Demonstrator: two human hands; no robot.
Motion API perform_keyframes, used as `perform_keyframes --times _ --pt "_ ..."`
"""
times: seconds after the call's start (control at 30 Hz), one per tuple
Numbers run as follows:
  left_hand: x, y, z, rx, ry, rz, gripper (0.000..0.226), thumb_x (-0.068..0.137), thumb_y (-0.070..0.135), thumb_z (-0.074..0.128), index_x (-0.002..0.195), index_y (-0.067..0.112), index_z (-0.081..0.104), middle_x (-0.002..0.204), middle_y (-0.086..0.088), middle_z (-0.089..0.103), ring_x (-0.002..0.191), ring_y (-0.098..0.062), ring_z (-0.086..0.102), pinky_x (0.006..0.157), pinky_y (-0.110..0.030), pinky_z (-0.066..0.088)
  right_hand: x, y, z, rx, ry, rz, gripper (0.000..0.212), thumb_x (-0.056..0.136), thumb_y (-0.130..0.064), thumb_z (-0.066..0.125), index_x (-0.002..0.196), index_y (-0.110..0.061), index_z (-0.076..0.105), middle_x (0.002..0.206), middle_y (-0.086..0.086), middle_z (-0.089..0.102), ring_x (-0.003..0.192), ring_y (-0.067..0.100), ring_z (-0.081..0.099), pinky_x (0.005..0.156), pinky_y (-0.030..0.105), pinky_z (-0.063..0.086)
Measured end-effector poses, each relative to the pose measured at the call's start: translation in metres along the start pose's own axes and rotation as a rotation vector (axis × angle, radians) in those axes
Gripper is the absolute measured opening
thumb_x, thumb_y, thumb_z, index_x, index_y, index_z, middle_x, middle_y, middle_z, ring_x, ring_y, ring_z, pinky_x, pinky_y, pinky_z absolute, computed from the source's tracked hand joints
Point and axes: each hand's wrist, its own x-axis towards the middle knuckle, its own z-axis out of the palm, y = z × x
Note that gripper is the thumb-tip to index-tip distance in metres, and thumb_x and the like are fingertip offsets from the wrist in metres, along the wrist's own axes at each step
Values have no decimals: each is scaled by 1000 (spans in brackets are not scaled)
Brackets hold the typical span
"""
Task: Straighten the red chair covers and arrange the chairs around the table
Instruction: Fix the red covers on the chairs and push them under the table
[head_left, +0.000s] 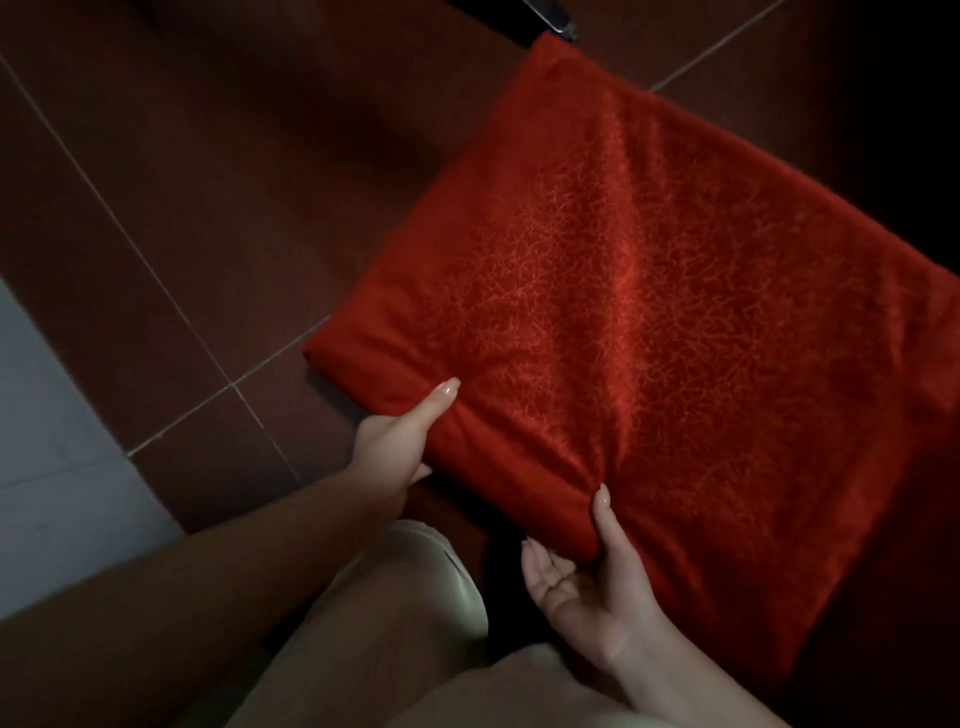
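Left hand (395, 441): grips the near edge of the red chair cover (649, 291), thumb on top, fingers tucked under the cloth.
Right hand (582, 582): apart from the left, pinches the cover's same near edge, thumb on top, palm turned up.
Red chair cover: spread over a seat, creased and gathered between the hands.
Floor (182, 182): dark red-brown tiles left of and beyond the cover.
Metal part (550, 18): at the cover's far corner, too dim to identify.

Both hands gripped the near edge of the red chair cover (649, 291): the left hand (400, 447) with thumb on top, the right hand (587, 577) pinching gathered fabric, above dark red floor tiles (182, 171).
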Motion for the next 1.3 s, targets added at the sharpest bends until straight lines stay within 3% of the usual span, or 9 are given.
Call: perform_keyframes --times 0.23,0.4,0.57,0.77,0.93,1.1,1.3 --pt "-20 34 19 134 -11 28 69 58 54 91 104 7 72 95 -11 77 91 -29 74 91 -46 57 -43 -16 16 53 -9 -19 72 67 -47 82 117 0 61 98 15 68 108 24 65 97 32 49" --pt "-48 62 37 222 58 100 55 72 51 84 101 7 70 89 -7 76 80 -22 74 71 -36 61 -80 -23 20 63 -32 -72 64 67 -42 83 111 0 62 92 15 67 94 26 66 85 32 53" --pt "-80 81 56 176 126 138 45 71 45 87 95 13 66 97 -7 75 84 -23 74 81 -45 61 -117 -30 30 62 -61 -80 60 70 -43 80 107 0 61 88 14 65 86 24 64 68 31 50" --pt "-113 101 83 90 215 221 33 70 43 87 78 20 64 83 1 70 75 -17 69 55 -28 53 -150 -38 36 -23 -86 -183 57 72 -50 74 104 -5 63 90 10 70 87 20 67 63 30 48" --pt "-147 104 104 -10 286 295 29 73 37 85 75 17 64 77 -1 67 63 -16 65 40 -19 44 -176 -46 26 -104 -126 -295 50 74 -53 70 97 -9 63 62 5 70 72 17 67 53 23 46" --pt "-189 107 116 -148 296 293 31 74 28 85 73 17 56 74 -2 62 60 -16 62 36 -18 43 -206 -57 14 -158 -175 -374 51 74 -55 68 94 -8 63 56 5 68 60 16 65 51 21 45" --pt "-217 129 146 -127 360 369 37 66 39 84 79 12 63 75 -6 65 56 -21 64 44 -22 48 -237 -86 26 -215 -222 -501 63 68 -61 67 102 -8 67 59 2 69 46 13 66 48 19 47"
